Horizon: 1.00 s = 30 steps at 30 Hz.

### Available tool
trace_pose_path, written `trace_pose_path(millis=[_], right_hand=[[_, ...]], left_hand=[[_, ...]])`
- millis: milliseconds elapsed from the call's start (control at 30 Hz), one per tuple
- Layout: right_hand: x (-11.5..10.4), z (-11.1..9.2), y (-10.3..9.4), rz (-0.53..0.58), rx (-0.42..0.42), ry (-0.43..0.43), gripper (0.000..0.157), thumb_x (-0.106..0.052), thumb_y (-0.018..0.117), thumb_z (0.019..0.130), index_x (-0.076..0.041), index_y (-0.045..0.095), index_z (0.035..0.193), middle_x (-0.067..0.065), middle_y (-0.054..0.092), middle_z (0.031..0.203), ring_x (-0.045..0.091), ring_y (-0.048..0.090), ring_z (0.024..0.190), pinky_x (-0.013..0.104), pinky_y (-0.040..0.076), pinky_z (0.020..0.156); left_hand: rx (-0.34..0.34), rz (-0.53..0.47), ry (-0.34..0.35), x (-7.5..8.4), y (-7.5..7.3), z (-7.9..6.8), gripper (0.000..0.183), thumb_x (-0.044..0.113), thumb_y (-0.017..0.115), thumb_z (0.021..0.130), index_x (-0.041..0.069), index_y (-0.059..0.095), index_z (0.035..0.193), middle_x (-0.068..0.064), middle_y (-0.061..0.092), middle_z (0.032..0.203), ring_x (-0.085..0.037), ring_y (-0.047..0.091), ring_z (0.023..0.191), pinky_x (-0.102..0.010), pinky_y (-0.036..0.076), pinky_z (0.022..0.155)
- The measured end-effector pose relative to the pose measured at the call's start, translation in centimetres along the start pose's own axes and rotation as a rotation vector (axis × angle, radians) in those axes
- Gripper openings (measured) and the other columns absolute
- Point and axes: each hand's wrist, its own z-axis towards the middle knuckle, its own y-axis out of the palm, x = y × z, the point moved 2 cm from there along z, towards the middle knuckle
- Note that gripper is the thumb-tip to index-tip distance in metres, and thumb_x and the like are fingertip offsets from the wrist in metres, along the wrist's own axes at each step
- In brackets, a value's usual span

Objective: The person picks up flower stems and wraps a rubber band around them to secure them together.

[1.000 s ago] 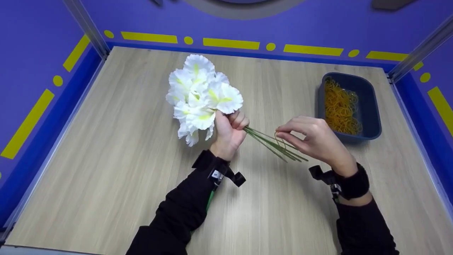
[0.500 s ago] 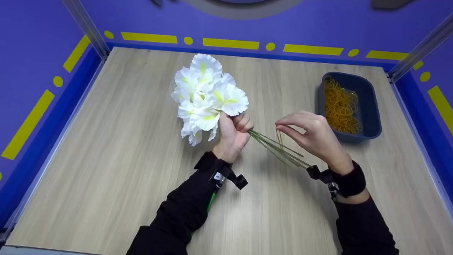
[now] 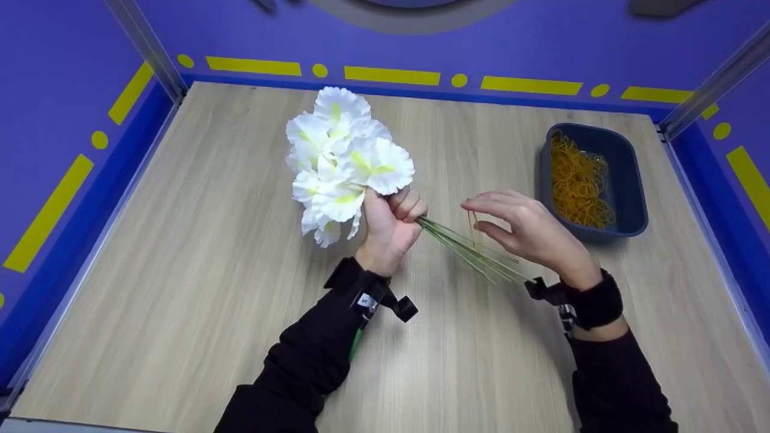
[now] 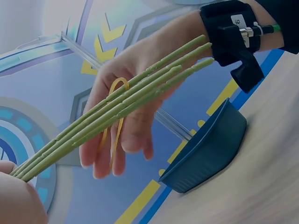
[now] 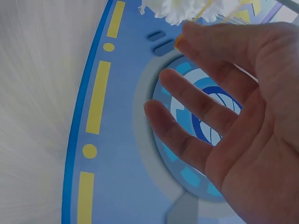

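Note:
My left hand (image 3: 392,228) grips a bunch of artificial flowers below the heads. The white ruffled blooms (image 3: 349,162) with yellow-green centres point up and left. Thin green stems (image 3: 460,246) come out of the fist towards the lower right. In the left wrist view a yellow rubber band (image 4: 121,80) loops over the stems (image 4: 112,109) and runs down to the fingers of my right hand (image 4: 135,84). In the head view my right hand (image 3: 529,231) keeps the band on its fingers, with thumb and forefinger a little apart. The band's hold on the fingers is partly hidden.
A dark blue plastic tub (image 3: 628,180) stands at the right rear of the table, with a heap of yellow rubber bands (image 3: 574,183) in it. Blue panels (image 3: 421,48) with yellow marks border the wooden table (image 3: 180,270) at the back and sides.
Right thumb and forefinger, earlier pinching the rubber band, have spread a little apart. The right hand has shifted slightly left. The flowers moved right, then back left, still in the left hand.

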Motion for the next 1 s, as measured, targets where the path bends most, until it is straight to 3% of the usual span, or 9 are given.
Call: trace_pose_path(millis=[200,433,567,667,833,1000], right_hand=[[-0.2,0.3,1.0,0.061,-0.068,-0.016,0.038,-0.005,0.075,0.09,-0.01,0.07,0.128,0.004,0.07,0.123,0.022,0.064,0.114,0.041,0.052,0.097],[-1.2,0.7,1.9,0.131,-0.11,-0.054,0.035,0.004,0.069,0.092,-0.011,0.072,0.124,-0.001,0.07,0.117,0.017,0.064,0.107,0.035,0.053,0.09],[-2.2,0.9,2.8,0.181,-0.118,-0.05,0.025,-0.006,0.068,0.096,-0.014,0.074,0.118,-0.004,0.069,0.11,0.011,0.063,0.099,0.029,0.054,0.083],[-2.9,1.1,3.7,0.252,-0.098,-0.068,0.02,-0.013,0.069,0.097,-0.016,0.076,0.116,-0.006,0.07,0.103,0.008,0.062,0.088,0.025,0.053,0.075],[-3.7,1.2,4.9,0.355,-0.029,-0.109,0.023,-0.003,0.07,0.093,-0.01,0.075,0.114,-0.002,0.074,0.101,0.009,0.062,0.081,0.02,0.049,0.072],[-4.4,1.2,5.6,0.298,-0.01,-0.125,0.021,-0.003,0.069,0.094,-0.009,0.072,0.113,-0.004,0.073,0.105,0.009,0.066,0.089,0.021,0.051,0.079]], left_hand=[[-0.07,-0.049,-0.029,0.3,0.7,-0.7,0.04,0.023,0.029,0.101,0.017,0.029,0.062,0.008,0.032,0.043,-0.004,0.018,0.039,-0.017,0.012,0.043],[-0.131,-0.12,-0.023,1.1,1.5,-1.4,0.042,0.028,0.025,0.104,0.018,0.025,0.063,0.006,0.036,0.043,-0.004,0.016,0.041,-0.017,0.014,0.041],[-0.14,-0.171,-0.001,1.7,1.7,-1.3,0.044,0.033,0.024,0.106,0.019,0.024,0.064,0.005,0.035,0.043,-0.004,0.014,0.043,-0.017,0.012,0.042],[-0.145,-0.194,0.021,2.2,1.7,-1.3,0.046,0.037,0.024,0.107,0.019,0.023,0.064,0.005,0.034,0.043,-0.005,0.013,0.044,-0.018,0.011,0.043],[-0.174,-0.237,0.057,2.8,1.8,-1.3,0.047,0.042,0.024,0.108,0.021,0.02,0.066,0.008,0.022,0.047,-0.005,0.012,0.044,-0.018,0.011,0.043],[-0.218,-0.283,0.077,3.3,2.0,-1.3,0.046,0.041,0.024,0.106,0.021,0.019,0.065,0.008,0.016,0.051,-0.005,0.011,0.045,-0.018,0.009,0.044]])
